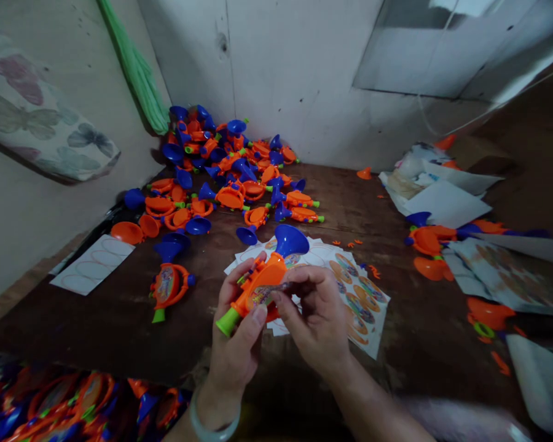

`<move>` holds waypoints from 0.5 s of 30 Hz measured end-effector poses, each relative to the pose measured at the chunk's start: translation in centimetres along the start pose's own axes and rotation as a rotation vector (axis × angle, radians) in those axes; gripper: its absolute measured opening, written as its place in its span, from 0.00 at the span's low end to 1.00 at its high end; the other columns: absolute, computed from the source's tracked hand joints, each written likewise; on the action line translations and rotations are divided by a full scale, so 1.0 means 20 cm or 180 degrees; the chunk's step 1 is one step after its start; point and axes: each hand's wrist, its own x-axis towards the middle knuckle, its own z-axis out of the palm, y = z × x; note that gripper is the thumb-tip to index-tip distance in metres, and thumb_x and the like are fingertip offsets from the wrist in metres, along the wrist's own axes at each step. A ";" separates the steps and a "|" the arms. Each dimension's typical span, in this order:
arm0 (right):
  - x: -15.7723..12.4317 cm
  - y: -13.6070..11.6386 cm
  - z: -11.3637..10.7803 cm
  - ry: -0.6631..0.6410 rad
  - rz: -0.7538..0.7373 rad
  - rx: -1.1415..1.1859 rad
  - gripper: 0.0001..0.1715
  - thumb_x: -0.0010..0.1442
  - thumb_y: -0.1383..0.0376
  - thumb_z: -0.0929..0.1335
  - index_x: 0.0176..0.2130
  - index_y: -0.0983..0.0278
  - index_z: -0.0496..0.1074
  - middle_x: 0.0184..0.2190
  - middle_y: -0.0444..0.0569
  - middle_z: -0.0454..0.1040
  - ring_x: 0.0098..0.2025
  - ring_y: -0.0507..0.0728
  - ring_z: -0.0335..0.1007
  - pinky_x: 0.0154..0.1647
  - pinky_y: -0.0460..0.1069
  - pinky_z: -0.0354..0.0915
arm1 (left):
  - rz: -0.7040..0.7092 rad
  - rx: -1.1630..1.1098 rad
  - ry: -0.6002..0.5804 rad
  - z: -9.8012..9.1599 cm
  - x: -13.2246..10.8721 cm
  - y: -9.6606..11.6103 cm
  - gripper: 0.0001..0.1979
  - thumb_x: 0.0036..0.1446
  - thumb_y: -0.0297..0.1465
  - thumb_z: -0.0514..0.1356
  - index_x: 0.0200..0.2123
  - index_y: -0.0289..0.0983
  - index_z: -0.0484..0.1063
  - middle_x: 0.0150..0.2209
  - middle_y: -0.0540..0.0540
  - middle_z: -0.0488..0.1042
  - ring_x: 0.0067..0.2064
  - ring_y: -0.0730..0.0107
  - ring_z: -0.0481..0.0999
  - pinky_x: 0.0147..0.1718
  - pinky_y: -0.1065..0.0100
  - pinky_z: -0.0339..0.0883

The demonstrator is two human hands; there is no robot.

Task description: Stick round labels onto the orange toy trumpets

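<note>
My left hand grips an orange toy trumpet with a blue bell and a green mouthpiece, held tilted above the dark table. My right hand pinches a round sticker against the trumpet's side. Under both hands lies a stack of sticker sheets with round coloured stickers. One finished trumpet with a sticker on it lies to the left of my hands.
A big pile of orange and blue trumpets fills the far left corner. An emptied sticker sheet lies at the left. More trumpets and papers sit at the right. A bag of toys is at lower left.
</note>
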 end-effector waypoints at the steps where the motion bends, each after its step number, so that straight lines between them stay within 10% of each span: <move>1: 0.00 0.00 0.00 0.0002 0.0004 -0.0005 0.18 0.66 0.72 0.75 0.50 0.53 0.72 0.39 0.41 0.79 0.35 0.51 0.79 0.35 0.45 0.75 | -0.0004 0.0012 0.0015 0.00 0.00 0.00 0.27 0.62 0.35 0.74 0.64 0.47 0.78 0.62 0.39 0.83 0.59 0.46 0.87 0.57 0.54 0.83; 15: 0.00 0.02 0.01 -0.0023 -0.0122 -0.0083 0.18 0.68 0.71 0.74 0.51 0.52 0.72 0.42 0.42 0.78 0.36 0.52 0.78 0.36 0.47 0.76 | 0.0015 0.0197 0.0259 0.01 0.01 -0.01 0.23 0.65 0.35 0.73 0.62 0.49 0.79 0.63 0.42 0.82 0.58 0.51 0.87 0.56 0.56 0.83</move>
